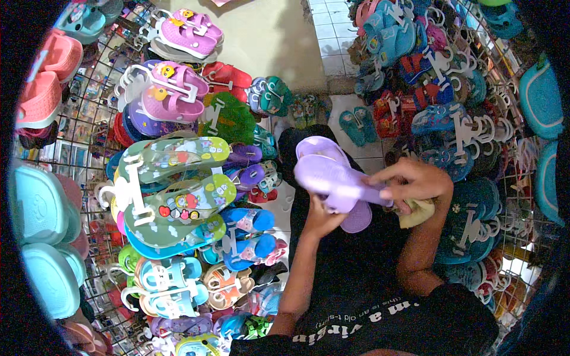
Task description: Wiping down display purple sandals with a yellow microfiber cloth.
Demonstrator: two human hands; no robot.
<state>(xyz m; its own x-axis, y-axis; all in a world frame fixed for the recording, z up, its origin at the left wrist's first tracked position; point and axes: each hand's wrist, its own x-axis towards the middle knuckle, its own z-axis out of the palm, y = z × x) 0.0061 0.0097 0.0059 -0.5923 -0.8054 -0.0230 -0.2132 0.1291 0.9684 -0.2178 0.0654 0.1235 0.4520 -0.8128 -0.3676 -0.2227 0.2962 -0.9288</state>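
Observation:
A pair of lilac sandals (pixel 329 173), one overlapping the other, is held over my lap. My left hand (pixel 323 217) grips them from below, its fingers partly hidden behind the soles. At their right side, my right hand (pixel 412 183) has its fingertips at a lilac strap or edge, which is blurred. A pale yellow cloth (pixel 417 214) hangs bunched beneath the right palm and appears held by the curled fingers. Blur hides the exact contact between cloth and sandal.
Wire grid racks (pixel 100 84) rise on both sides. Green printed flip-flops (pixel 178 200) on a white hanger jut out at left, below pink clogs (pixel 171 93). Dark teal sandals (pixel 472 218) hang close to my right forearm. Teal flip-flops (pixel 358 124) lie on the tiled floor (pixel 369 164).

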